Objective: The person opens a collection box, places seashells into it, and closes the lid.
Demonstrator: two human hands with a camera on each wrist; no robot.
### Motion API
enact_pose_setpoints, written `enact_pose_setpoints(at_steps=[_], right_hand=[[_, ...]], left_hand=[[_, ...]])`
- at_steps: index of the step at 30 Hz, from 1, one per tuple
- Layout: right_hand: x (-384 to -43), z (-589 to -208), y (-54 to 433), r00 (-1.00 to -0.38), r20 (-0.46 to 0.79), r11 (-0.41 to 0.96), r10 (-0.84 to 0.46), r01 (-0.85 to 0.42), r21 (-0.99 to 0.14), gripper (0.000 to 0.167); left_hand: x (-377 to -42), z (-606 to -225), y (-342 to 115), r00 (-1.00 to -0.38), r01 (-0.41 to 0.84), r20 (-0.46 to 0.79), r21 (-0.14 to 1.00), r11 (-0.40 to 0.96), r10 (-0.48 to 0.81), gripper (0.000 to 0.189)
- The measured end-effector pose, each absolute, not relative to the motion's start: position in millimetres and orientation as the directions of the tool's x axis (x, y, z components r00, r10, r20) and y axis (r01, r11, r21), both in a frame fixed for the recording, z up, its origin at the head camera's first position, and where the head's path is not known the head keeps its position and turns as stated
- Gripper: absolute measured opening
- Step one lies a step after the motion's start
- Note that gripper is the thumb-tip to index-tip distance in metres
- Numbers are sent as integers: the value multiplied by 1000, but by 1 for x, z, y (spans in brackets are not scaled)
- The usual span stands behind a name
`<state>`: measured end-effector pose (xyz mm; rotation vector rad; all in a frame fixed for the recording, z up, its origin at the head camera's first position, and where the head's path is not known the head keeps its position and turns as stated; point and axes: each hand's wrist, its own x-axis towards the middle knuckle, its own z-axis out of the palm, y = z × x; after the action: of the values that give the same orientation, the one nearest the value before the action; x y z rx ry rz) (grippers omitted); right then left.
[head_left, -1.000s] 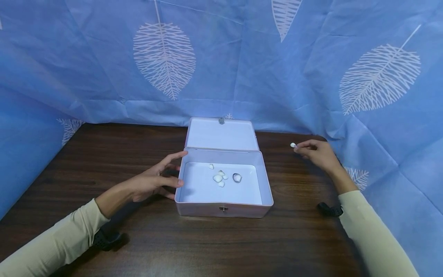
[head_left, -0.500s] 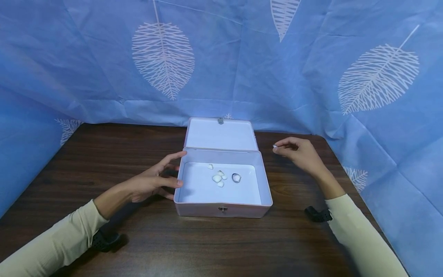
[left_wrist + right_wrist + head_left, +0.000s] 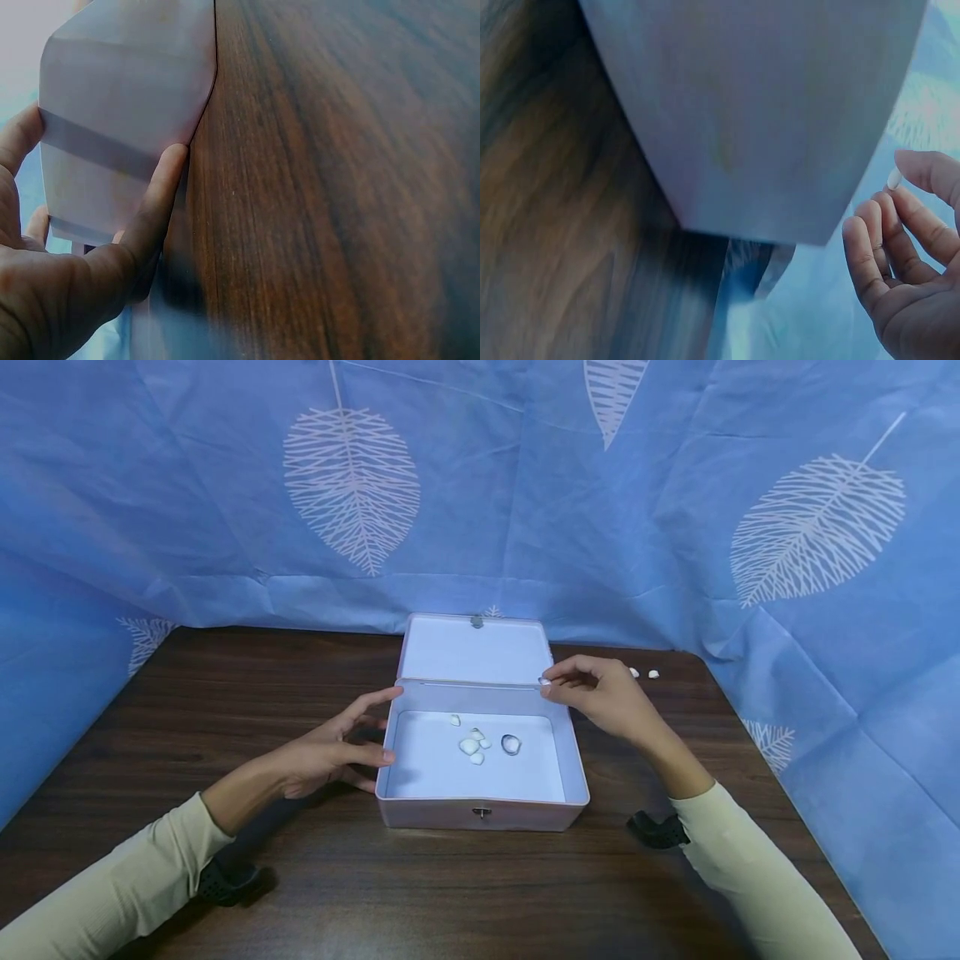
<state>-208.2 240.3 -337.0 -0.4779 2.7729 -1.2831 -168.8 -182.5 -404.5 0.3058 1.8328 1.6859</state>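
Note:
A pale pink metal box [image 3: 482, 815] with a white inside stands on the table, its lid [image 3: 476, 649] raised at the back. On its floor lie several small white seashells [image 3: 469, 747] and one dark-edged shell ring [image 3: 511, 745]. My left hand [image 3: 318, 762] rests against the box's left wall with its fingers extended, also seen in the left wrist view. Over the box's back right corner, my right hand [image 3: 603, 697] pinches a small white seashell [image 3: 894, 178] between thumb and index finger.
Two more white shells [image 3: 653, 674] lie on the dark wooden table [image 3: 480, 893] at the back right, one partly behind the right hand. A blue curtain [image 3: 525, 510] with white leaf prints hangs behind the table.
My right hand has moved left with the shell, from the table's back right to the box's back right corner. The left hand keeps its place on the box.

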Motion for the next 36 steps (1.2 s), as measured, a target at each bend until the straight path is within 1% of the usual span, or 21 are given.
enact_pose_setpoints(at_steps=[8,17,26,36], right_hand=[[-209,-342,220,-931,106,599,-348,-309,-739,23],[-212,-349,204,-915,120,601,-385,-347,-720,24],[-211,-351,203,-915,105,591,-390,-336,-733,30],[-203,-349,215,-935,102,608,-340,-301,-735,29]], left_hand=[[-169,-405,-182,-782,-225,-278,961,163,557,105],[-168,-404,-182,-783,-232,-287,958,169,551,104],[-168,-404,-182,-781,-234,-283,959,160,556,104],[-169,-405,-183,-782,-227,-282,959,167,555,103]])
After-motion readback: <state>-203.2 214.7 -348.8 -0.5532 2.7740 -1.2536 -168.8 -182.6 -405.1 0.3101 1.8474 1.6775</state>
